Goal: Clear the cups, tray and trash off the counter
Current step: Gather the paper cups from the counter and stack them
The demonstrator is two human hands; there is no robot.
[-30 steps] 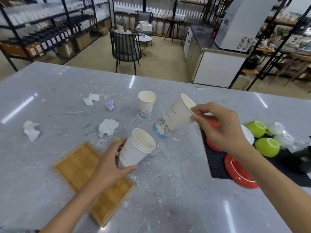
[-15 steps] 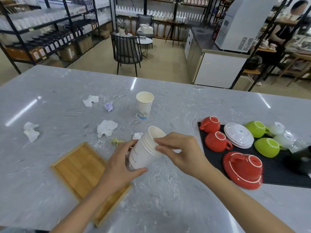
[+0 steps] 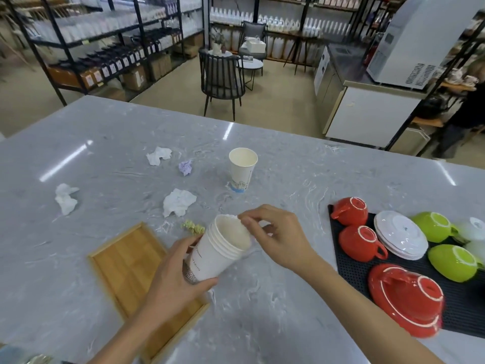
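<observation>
My left hand [image 3: 181, 274] grips a tilted stack of white paper cups [image 3: 220, 250] around its lower half, above the grey counter [image 3: 275, 324]. My right hand [image 3: 278, 233] pinches the stack's upper rim with its fingertips. One more paper cup [image 3: 242, 168] stands upright farther back. A bamboo tray [image 3: 123, 266] lies flat under my left forearm. Crumpled white tissues lie at the left [image 3: 65, 198], at the back [image 3: 158, 155] and just behind the tray [image 3: 178, 202]. A purple wad [image 3: 185, 168] and a small greenish scrap [image 3: 193, 227] lie there too.
A black mat [image 3: 462, 306] at the right holds upturned red cups [image 3: 360, 243], white saucers [image 3: 401, 233], green cups [image 3: 454, 262] and a red saucer with a cup [image 3: 406, 298]. Beyond the counter's far edge stand a dark chair [image 3: 223, 74] and shelving.
My right hand carried the tilted cup over and slid it into the stack held by my left hand. Its fingers now rest on the stack's rim.
</observation>
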